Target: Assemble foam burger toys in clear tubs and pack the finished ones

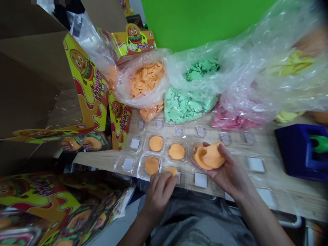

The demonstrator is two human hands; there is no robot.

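My right hand [225, 171] is closed around several soft orange candy discs [211, 155], loosely stacked and partly folded. My left hand [160, 188] pinches a single orange disc [171, 170] at the near row of clear plastic trays, over a compartment with a white square in it. Just left of that, another orange disc [151, 165] lies in a compartment. Two more, an upper disc [155, 143] and a disc to its right [176, 151], sit in the row behind. White squares [200, 180] lie in other compartments.
Behind the trays stand plastic bags of orange pieces [147, 80], green pieces [189, 104] and pink pieces [233, 118]. Another person's hand [312, 42] is by yellow pieces at right. A blue tape dispenser [294, 153] stands right; printed burger boxes [87, 78] stand left.
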